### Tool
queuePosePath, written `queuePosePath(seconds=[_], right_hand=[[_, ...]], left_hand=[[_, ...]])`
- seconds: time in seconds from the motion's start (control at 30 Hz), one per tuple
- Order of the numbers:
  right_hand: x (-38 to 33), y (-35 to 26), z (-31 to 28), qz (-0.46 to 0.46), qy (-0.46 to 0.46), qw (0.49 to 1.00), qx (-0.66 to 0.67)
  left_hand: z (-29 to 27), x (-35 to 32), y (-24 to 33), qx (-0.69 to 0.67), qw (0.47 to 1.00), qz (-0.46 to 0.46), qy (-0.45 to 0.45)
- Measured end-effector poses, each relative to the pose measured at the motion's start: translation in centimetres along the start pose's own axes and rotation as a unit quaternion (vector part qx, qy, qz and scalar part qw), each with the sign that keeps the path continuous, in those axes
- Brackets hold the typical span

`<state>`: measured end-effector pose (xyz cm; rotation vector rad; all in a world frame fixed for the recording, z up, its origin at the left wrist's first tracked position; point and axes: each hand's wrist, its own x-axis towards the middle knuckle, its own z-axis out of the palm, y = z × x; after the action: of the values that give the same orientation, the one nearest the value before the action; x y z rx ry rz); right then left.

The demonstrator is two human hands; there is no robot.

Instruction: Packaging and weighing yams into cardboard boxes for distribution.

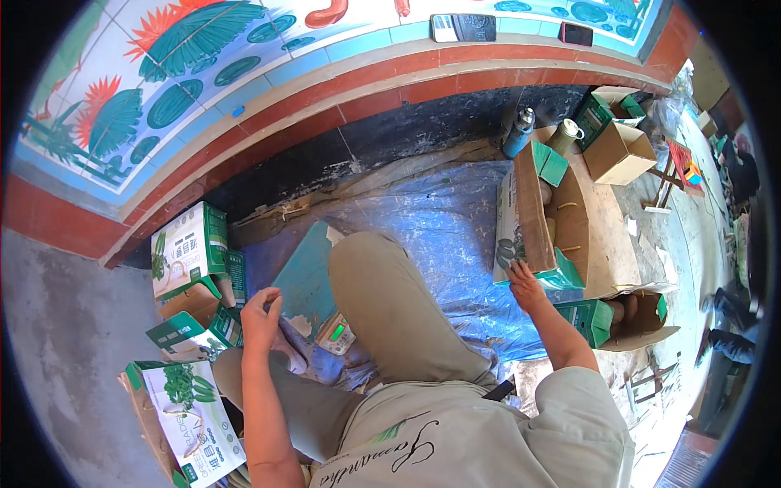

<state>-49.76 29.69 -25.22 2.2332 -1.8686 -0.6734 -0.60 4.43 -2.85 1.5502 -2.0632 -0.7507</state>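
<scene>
I sit on a blue tarp [443, 220] with one knee raised in khaki trousers. My right hand [525, 286] rests on the lower edge of an open green-and-white carton [533, 215] lying on its side, brown inside. My left hand [260, 317] hovers with fingers curled beside my left knee, above several green-and-white cartons [195, 252]. Whether it holds anything is hidden. A small scale with a green display [335, 333] lies on the tarp by my thigh.
Another open carton [630, 313] lies to the right, and a printed one [191, 419] at lower left. Two flasks [518, 130] and an open brown box [618, 150] stand by the tiled wall ledge [423, 61]. Phones [464, 27] rest on the ledge.
</scene>
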Motion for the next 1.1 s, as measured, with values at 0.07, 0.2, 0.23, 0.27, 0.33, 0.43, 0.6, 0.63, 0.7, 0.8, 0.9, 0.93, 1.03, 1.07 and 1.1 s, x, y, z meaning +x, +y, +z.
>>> queuePosePath(seconds=[0.07, 0.2, 0.23, 0.27, 0.33, 0.43, 0.6, 0.63, 0.7, 0.8, 0.9, 0.93, 1.03, 1.07, 1.1], right_hand=[[-0.8, 0.7, -0.1, 0.006, -0.006, 1.0, 0.002], [-1.4, 1.6, 0.1, 0.011, -0.028, 0.999, 0.015], [-1.6, 1.7, 0.6, 0.014, -0.016, 1.0, 0.016], [-1.7, 1.9, 0.9, 0.018, -0.004, 1.0, 0.018], [-1.2, 2.0, -0.1, 0.017, -0.041, 0.999, 0.016], [-1.0, 2.1, 0.0, 0.018, -0.045, 0.999, 0.011], [-1.5, 3.6, 0.6, 0.011, -0.016, 0.999, 0.026], [-1.7, 4.1, 1.1, 0.019, -0.026, 0.999, 0.01], [-1.7, 5.2, 1.3, 0.016, -0.065, 0.998, -0.017], [-2.1, 6.8, -0.4, 0.009, -0.105, 0.994, 0.039], [-3.3, 7.7, 1.6, 0.007, -0.073, 0.997, 0.018], [-3.2, 7.7, 1.4, 0.004, -0.099, 0.995, 0.013], [-2.1, 6.5, 0.0, 0.006, -0.13, 0.991, -0.022], [-1.7, 5.8, 1.2, 0.005, -0.13, 0.991, -0.023], [-1.0, 4.7, 2.7, 0.019, -0.087, 0.995, -0.044]], left_hand=[[0.0, 0.1, -0.2, -0.005, 1.0, 0.004, -0.005], [0.3, 0.2, 0.5, 0.0, 1.0, 0.002, -0.023], [0.3, 0.2, 0.8, -0.001, 1.0, 0.0, -0.028], [0.4, 0.3, 0.7, -0.001, 1.0, 0.001, -0.029], [0.4, 0.3, 0.2, -0.001, 0.999, -0.003, -0.041], [0.2, 0.0, 0.2, 0.014, 0.999, -0.006, -0.046], [0.0, -0.2, 0.5, 0.014, 0.999, -0.008, -0.051], [0.2, -0.1, 0.6, 0.014, 0.999, -0.003, -0.053], [0.3, -0.2, 0.3, 0.017, 0.998, -0.003, -0.056], [0.2, -0.3, -0.5, 0.023, 0.998, 0.003, -0.052], [0.6, 0.0, -0.4, 0.015, 0.998, 0.011, -0.055], [0.7, 0.0, -0.3, 0.011, 0.998, 0.009, -0.056], [0.8, 0.1, -0.3, 0.003, 0.998, 0.001, -0.062], [0.9, 0.1, -0.2, 0.003, 0.998, -0.001, -0.062], [1.0, 0.2, -0.1, 0.008, 0.998, 0.002, -0.062]])
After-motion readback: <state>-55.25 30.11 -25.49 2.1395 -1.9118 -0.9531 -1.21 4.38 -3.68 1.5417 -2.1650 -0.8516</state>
